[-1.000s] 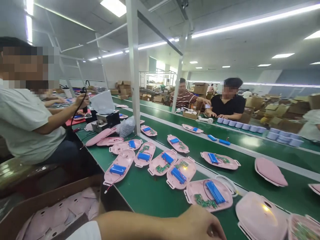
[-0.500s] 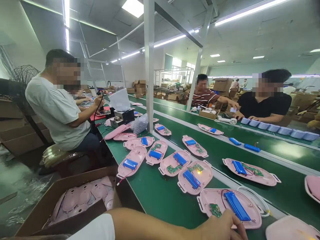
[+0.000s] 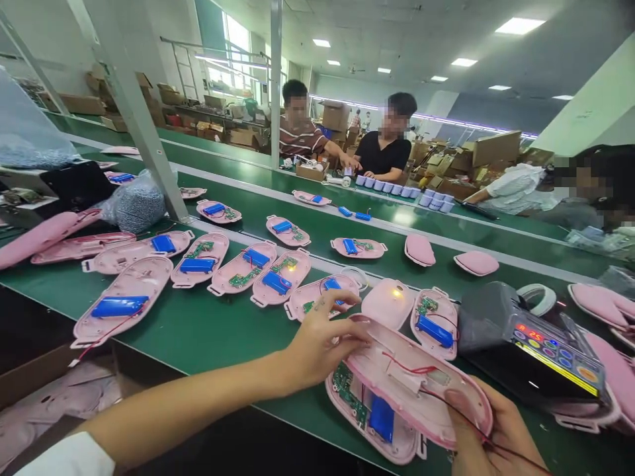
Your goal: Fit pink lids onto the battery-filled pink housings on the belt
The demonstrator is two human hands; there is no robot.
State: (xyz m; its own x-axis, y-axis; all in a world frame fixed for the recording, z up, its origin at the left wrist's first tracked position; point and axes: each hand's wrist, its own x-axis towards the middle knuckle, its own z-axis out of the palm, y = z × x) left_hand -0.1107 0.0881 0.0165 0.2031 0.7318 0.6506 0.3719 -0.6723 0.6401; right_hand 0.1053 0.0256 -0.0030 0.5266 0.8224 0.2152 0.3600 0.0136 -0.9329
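Observation:
Between my hands is a pink plastic shell half [image 3: 421, 370], tilted, with red and black wires and a white piece inside it. My left hand [image 3: 330, 330] pinches its upper left rim between thumb and fingers. The lower right end lies in the grip of my right hand [image 3: 491, 430], thumb on the inside. Beneath it, partly covered, a second pink shell [image 3: 397, 453] rests on the green table, holding a green circuit board [image 3: 350, 393] and a blue battery pack [image 3: 381, 418]. Just beyond my left hand lies another pink shell [image 3: 302, 297] with a battery.
A black tape dispenser [image 3: 530, 350] with a red digit display stands to the right. Several pink shells with batteries, such as one at left [image 3: 124, 297], cover the green table [image 3: 198, 344]. A metal post [image 3: 133, 119] rises at left. Two co-workers sit across; another person is at far right.
The view has swung right and down. My left hand, earlier over a shell with a battery, now holds the wired shell half. My right hand has come into view gripping the same half.

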